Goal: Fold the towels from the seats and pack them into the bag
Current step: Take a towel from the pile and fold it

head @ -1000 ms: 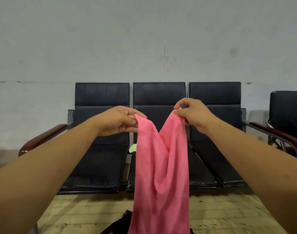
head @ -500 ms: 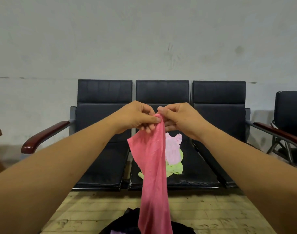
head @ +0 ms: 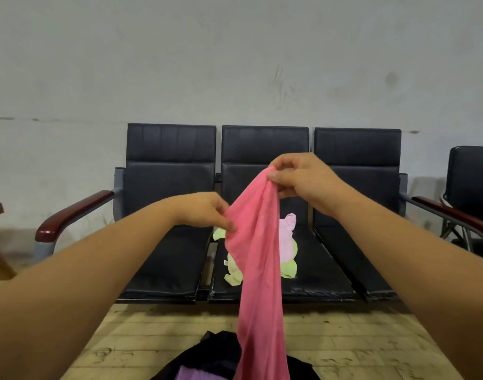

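Pink cloth towel [head: 259, 256]: our right hand [head: 298, 178] pinches its top, our left hand [head: 204, 212], at eight o'clock, pinches one edge; we should align edges before folding.

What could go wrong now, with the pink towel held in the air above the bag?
1. The right hand pinches only the top of the pink towel, so it could slip and fall unfolded.
2. The towel hangs bunched, and the left hand holds just one side edge, so the fold may come out crooked.
3. Its lower end hangs in front of the black bag and might drag on the floor.
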Available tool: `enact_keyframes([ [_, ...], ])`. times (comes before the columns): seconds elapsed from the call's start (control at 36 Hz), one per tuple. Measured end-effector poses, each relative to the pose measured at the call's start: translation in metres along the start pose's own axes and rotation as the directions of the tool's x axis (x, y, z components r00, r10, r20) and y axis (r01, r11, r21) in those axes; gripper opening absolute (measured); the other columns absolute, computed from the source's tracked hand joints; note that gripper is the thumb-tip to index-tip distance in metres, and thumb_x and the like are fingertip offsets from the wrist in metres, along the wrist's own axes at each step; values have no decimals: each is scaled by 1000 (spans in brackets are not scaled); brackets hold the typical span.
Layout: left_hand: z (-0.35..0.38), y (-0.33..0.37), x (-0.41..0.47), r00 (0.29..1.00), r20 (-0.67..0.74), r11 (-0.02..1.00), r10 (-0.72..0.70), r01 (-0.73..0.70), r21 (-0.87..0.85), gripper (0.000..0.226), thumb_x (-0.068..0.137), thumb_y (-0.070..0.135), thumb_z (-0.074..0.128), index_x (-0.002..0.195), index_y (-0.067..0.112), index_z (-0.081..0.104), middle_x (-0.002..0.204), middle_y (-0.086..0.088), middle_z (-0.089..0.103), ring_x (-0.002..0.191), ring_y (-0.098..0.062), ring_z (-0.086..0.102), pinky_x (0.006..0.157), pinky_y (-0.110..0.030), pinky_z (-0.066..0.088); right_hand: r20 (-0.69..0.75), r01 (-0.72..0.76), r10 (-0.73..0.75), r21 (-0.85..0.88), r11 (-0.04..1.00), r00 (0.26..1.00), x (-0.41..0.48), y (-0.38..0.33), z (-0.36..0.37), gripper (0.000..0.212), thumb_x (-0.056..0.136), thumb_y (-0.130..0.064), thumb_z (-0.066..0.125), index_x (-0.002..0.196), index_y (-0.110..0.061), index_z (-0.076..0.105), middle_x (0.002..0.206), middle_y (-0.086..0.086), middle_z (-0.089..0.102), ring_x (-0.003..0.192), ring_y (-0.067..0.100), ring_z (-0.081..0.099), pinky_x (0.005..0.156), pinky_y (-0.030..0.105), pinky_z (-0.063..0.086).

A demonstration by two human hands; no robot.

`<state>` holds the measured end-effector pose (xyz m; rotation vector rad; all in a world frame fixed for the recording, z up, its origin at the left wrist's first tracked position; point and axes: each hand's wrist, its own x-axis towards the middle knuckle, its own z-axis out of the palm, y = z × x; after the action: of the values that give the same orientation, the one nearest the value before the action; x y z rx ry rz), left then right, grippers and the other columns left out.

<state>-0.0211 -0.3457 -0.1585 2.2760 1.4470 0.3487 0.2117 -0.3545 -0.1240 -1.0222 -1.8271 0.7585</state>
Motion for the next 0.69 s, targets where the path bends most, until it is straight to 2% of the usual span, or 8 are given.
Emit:
enact_keyframes([
  [0.08,2,-23,-2,999,-30,999,-34,35,21,21,85,41,75,74,23,70,78,2,63,78,-15,63,78,-28,47,-63,-36,29,-107,994,998,2,-1,-11,10,97,-8,61,98,-4,70,99,16,70,87,23,67,85,40,61],
  [0.17,-4,-24,-10,993,-111,988,-39,22,-150,14,89,38,71,97,30,78,96,22,73,95,1,67,91,-21,47,-84,-110,90,-284,952,992,1,7,-15,13,99,-10,57,98,-6,69,99,12,69,87,24,67,79,36,62],
  [0.22,-12,-14,-10,988,-153,987,-23,-2,-159,18,90,37,69,100,26,79,97,17,76,95,-1,69,92,-21,49,-108,-172,146,-291,941,983,3,12,-14,16,100,-7,53,98,-2,67,98,15,66,85,25,65,75,34,61],
  [0.31,-34,5,-8,961,-278,995,13,-41,-96,16,88,37,71,87,23,79,81,11,76,77,2,70,76,-13,49,-172,-229,198,-192,954,965,12,8,-18,18,100,-3,47,90,-4,62,88,14,59,80,24,58,73,37,59],
  [0.39,-61,23,-2,872,-487,989,53,-114,-95,16,82,36,78,73,22,75,60,14,68,54,8,59,54,-4,40,-273,-171,139,-100,980,952,26,-10,-31,14,96,3,45,87,-1,55,80,11,52,80,27,52,77,46,54],
  [0.47,-81,38,4,829,-557,959,43,-190,-209,26,78,30,82,87,6,76,78,-3,73,64,0,66,63,-11,54,-381,-77,54,-45,996,923,34,-27,-38,8,97,-3,51,96,-4,58,89,13,53,82,24,51,71,38,52],
  [0.53,-85,42,4,836,-547,963,40,-177,-202,32,79,26,82,95,0,75,89,-12,75,72,-7,69,71,-16,58,-403,-62,32,-61,996,915,35,-29,-38,7,97,-5,54,101,-3,60,94,12,56,86,22,56,79,40,58],
  [0.69,-78,35,3,795,-604,924,46,-263,-276,20,82,14,79,100,7,73,97,-12,74,91,-20,71,89,-34,59,-407,-85,139,148,985,903,35,-15,-36,10,99,-4,53,91,-7,57,95,11,57,90,23,54,87,46,55],
])
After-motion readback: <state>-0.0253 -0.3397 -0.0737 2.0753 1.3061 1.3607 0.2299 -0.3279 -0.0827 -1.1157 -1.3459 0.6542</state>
